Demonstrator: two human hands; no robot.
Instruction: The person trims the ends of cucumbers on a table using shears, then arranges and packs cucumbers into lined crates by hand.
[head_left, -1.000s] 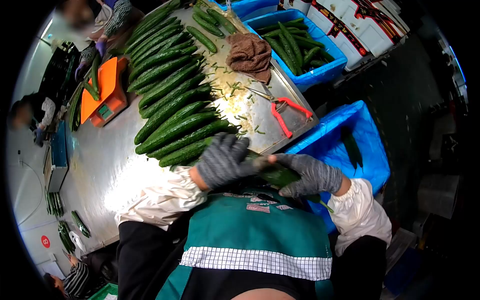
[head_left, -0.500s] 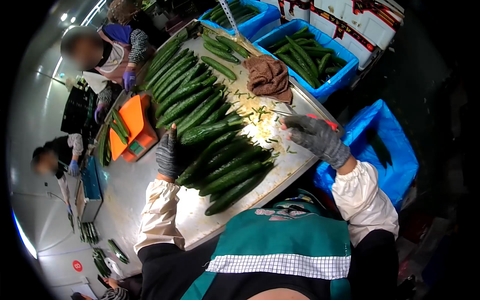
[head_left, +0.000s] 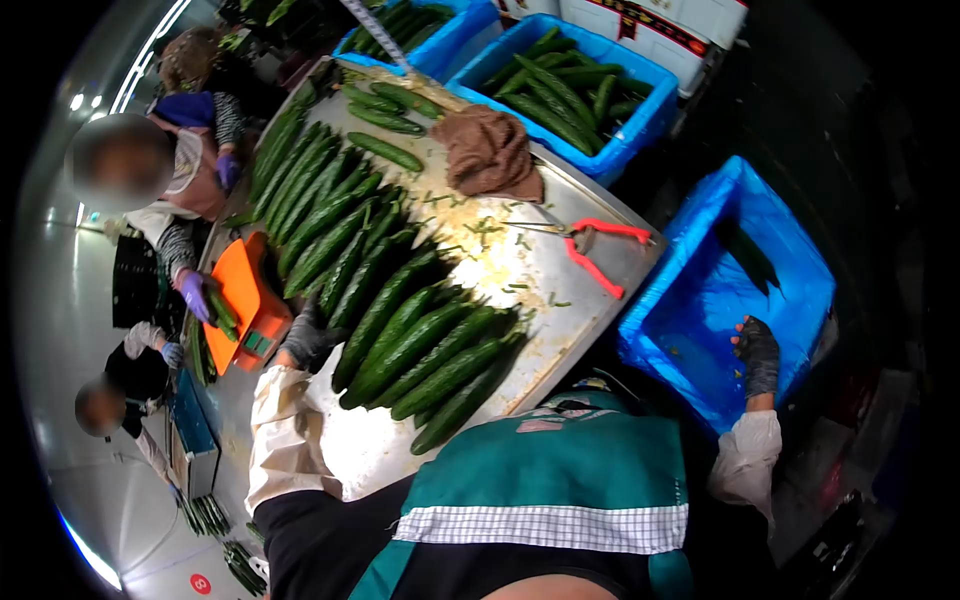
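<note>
My left hand (head_left: pixel 310 335), in a dark grey glove, is at the left ends of a row of cucumbers (head_left: pixel 420 345) on the metal table (head_left: pixel 365 440). Its fingers look spread against the cucumbers and are partly hidden. Over the right side of a crate lined with blue plastic (head_left: pixel 665 300) is my right hand (head_left: pixel 757 355), also gloved. Its fingers are slightly bent and apart, with nothing visible in them. A cucumber (head_left: pixel 747 252) lies in that crate. Red-handled snips (head_left: pixel 592 245) rest spread on the table's right part.
A brown cloth (head_left: pixel 487 155) lies among cut stem bits. Blue-lined crates of cucumbers (head_left: pixel 570 90) stand beyond the table's edge. On the left is an orange scale (head_left: pixel 243 300), where a co-worker's purple-gloved hand (head_left: pixel 195 295) holds cucumbers. Another person works farther left.
My right hand has left the red-handled snips on the table and moved right, over the blue-lined crate. My left hand has shifted down along the cucumber ends. The view has turned.
</note>
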